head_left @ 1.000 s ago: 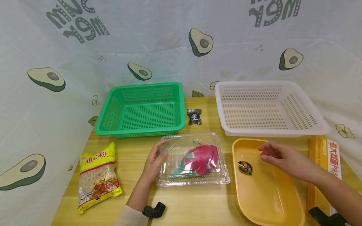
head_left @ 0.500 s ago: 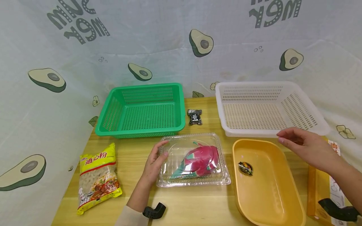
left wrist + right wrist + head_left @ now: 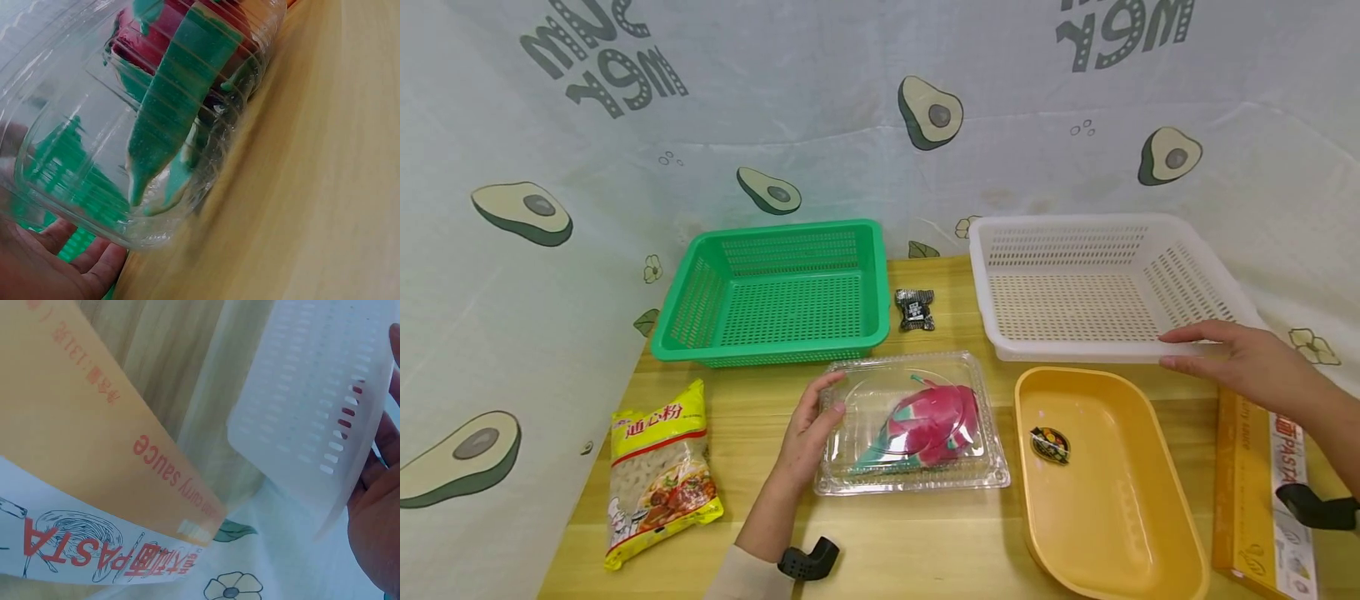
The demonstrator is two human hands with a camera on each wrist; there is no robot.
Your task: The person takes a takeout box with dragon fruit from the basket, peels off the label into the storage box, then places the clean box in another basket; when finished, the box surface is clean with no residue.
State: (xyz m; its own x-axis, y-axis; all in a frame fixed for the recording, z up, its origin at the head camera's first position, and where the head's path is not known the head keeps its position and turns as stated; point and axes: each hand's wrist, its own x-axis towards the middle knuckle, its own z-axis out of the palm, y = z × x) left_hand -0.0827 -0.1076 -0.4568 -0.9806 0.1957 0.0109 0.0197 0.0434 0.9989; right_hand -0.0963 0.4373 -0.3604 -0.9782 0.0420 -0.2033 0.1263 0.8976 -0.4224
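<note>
My left hand (image 3: 808, 433) rests against the left side of a clear plastic clamshell box (image 3: 865, 392), thumb and fingertips at its edge. Inside lies a pink and green dragon fruit (image 3: 928, 425); the left wrist view shows its green tip (image 3: 169, 119) through the plastic. My right hand (image 3: 1255, 367) grips the front right rim of a white perforated basket (image 3: 1075, 308), its thumb outside. In the right wrist view, skin shows through holes in the basket wall (image 3: 294, 394). Below that hand lies a yellow and white pasta box (image 3: 1255, 500).
A green basket (image 3: 775, 343) stands at the back left, with a small black wrapped packet (image 3: 914, 310) to its right. At left lies a macaroni bag (image 3: 662, 475). The yellow tray (image 3: 1112, 500), with a dark sticker (image 3: 1049, 445), sits between the clamshell and the pasta box.
My right hand has moved from above the yellow tray right and back to the white basket's rim. My left hand and the clamshell box have stayed put.
</note>
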